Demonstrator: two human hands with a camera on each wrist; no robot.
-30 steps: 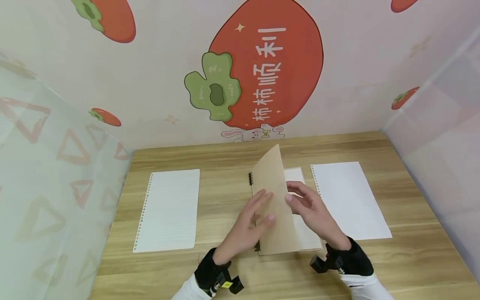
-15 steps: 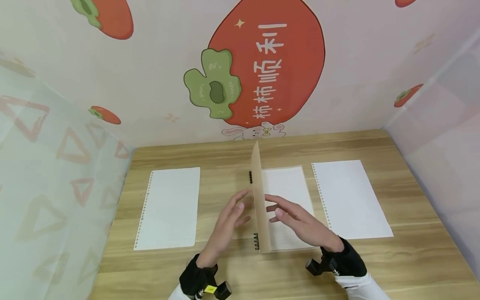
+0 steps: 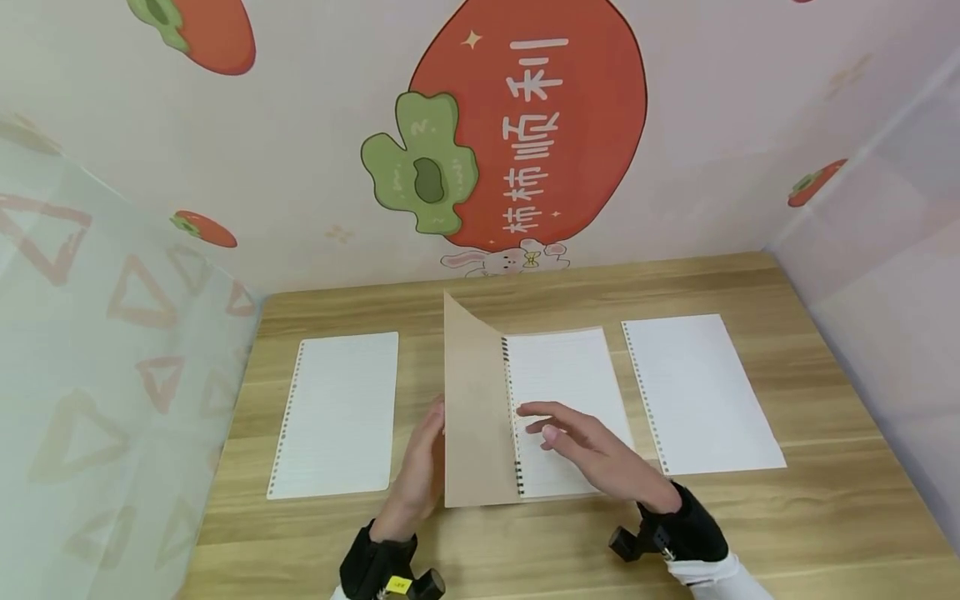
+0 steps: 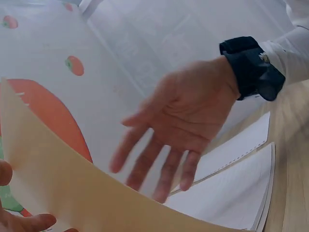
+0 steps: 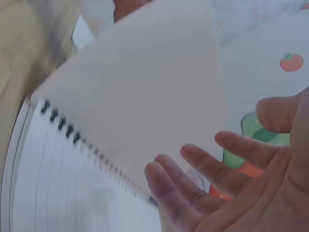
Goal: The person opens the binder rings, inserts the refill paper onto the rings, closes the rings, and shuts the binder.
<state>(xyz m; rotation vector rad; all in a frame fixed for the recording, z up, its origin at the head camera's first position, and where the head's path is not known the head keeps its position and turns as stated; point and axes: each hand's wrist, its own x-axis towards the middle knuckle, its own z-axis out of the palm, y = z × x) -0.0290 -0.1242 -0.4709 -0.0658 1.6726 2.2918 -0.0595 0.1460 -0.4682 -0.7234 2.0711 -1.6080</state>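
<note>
A coil-bound notebook (image 3: 562,367) lies on the table with its lined page showing. Its tan cover (image 3: 476,417) stands tilted up to the left of the black coil binding (image 3: 517,477). My left hand (image 3: 416,479) is behind the cover's outer side, its fingers mostly hidden in the head view. In the left wrist view, the left fingers (image 4: 29,222) are against the cover, extended and not curled round it. Over the lined page hovers my right hand (image 3: 592,446), palm toward the cover, fingers spread and holding nothing.
One loose sheet (image 3: 333,417) with punched holes lies left of the notebook, and another loose sheet (image 3: 705,392) lies to its right. The wooden table (image 3: 525,554) meets a printed back wall (image 3: 300,150).
The cover has swung from right of the coil, through upright, to the left. My left hand has moved left behind it; my right hand has let go of the cover and shifted slightly left.
</note>
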